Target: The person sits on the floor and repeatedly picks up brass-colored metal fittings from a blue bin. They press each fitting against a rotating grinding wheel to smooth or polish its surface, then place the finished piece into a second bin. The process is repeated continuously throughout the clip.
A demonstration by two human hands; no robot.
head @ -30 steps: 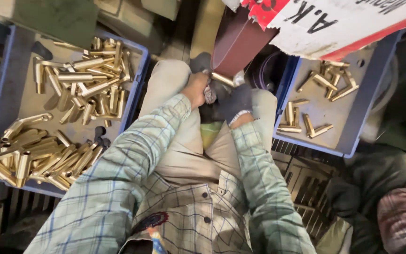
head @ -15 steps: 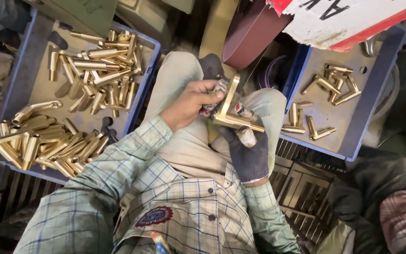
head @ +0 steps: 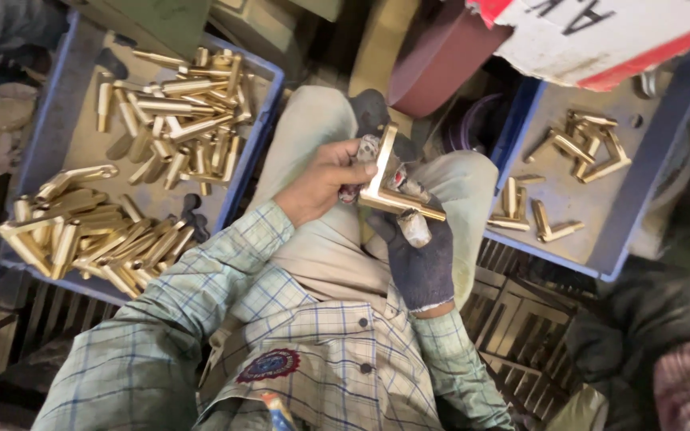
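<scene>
both hands are up over the lap. the bare left hand (head: 325, 182) has its fingers (head: 354, 160) curled shut around the upright arm of an l-shaped brass piece (head: 385, 191), gripping it near the corner. the right hand (head: 421, 255), in a dark glove, comes up from below, its fingers closed under the piece's lower arm, which pokes out to the right above the glove. so the brass piece sits between the two hands, above the knees in pale trousers (head: 313, 128). on the left, a blue tray (head: 253, 160) heaped with brass parts (head: 161, 104). on the right, a second blue tray (head: 656, 175) with only a few brass pieces (head: 588, 144). a dark red block (head: 433, 64) lies just beyond the knees.
</scene>
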